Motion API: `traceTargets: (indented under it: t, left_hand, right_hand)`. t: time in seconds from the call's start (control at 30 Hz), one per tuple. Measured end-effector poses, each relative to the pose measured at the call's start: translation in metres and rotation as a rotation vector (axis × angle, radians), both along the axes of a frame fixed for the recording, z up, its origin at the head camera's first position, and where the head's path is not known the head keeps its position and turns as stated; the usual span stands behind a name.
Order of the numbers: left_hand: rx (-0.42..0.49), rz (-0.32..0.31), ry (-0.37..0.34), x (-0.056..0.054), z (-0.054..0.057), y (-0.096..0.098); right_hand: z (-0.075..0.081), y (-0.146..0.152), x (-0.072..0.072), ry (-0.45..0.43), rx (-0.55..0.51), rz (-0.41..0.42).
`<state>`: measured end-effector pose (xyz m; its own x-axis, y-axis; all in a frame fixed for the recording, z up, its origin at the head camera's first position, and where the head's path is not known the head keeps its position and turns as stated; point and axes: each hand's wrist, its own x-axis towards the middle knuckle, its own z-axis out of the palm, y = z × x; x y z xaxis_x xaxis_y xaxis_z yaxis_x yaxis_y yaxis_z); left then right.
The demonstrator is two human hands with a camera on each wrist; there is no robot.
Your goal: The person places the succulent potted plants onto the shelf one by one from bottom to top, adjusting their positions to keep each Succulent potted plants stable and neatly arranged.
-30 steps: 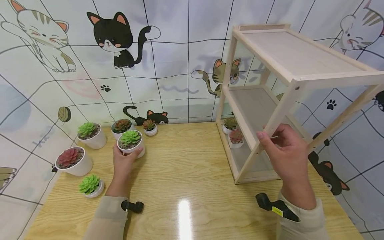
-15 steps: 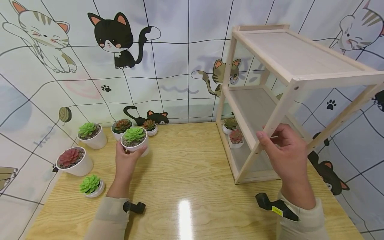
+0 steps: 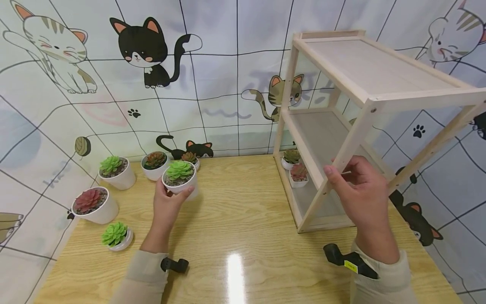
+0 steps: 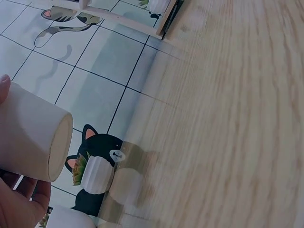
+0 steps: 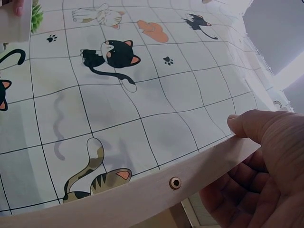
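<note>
My left hand point(image 3: 168, 207) grips a white pot with a bright green succulent point(image 3: 180, 179) by its sides. The left wrist view shows this pot's pale bottom point(image 4: 61, 147) clear of the tabletop, with fingers and thumb around its wall. My right hand point(image 3: 362, 188) holds the near front post of a light wooden three-tier shelf point(image 3: 395, 67), thumb on one face and curled fingers behind. From the right wrist, the post point(image 5: 118, 204) shows a hex bolt close to that hand. Two small succulents, one dull green point(image 3: 291, 156) and one reddish point(image 3: 298, 173), stand on the bottom tier.
Left on the wooden table point(image 3: 235, 219) stand a green succulent pot point(image 3: 121, 175), a red one point(image 3: 100, 209), a small green one point(image 3: 115, 234) and a brown-red one point(image 3: 155, 162). A small pot point(image 3: 190, 158) is partly hidden behind the held pot. A cat-print backdrop point(image 3: 216, 84) rises behind.
My left hand has carried the green succulent pot to the right, so it now partly covers the small pot behind. The right hand keeps its hold on the shelf post.
</note>
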<state>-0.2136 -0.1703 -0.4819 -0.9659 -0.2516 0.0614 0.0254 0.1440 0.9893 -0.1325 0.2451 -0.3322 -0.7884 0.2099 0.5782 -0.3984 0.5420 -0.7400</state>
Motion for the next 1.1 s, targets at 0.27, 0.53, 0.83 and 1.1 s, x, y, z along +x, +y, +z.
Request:
traceTargets:
  t: [0.27,0.53,0.83,1.1]
  left_hand:
    - [-0.036,-0.052,-0.007,0.002,0.000,0.012]
    - [-0.061,-0.118,-0.037,0.006,0.002,0.026]
    - [-0.089,-0.176,-0.008,0.012,0.007,0.040]
    - [-0.123,-0.240,0.024,0.011,0.008,0.062]
  right_hand:
    - [0.001,-0.001,0.001,-0.029,0.002,-0.019]
    - [0.000,-0.001,0.001,-0.044,0.004,-0.032]
    - [0.000,0.000,0.001,-0.033,0.002,-0.022]
    - [0.000,0.000,0.000,-0.002,0.006,0.009]
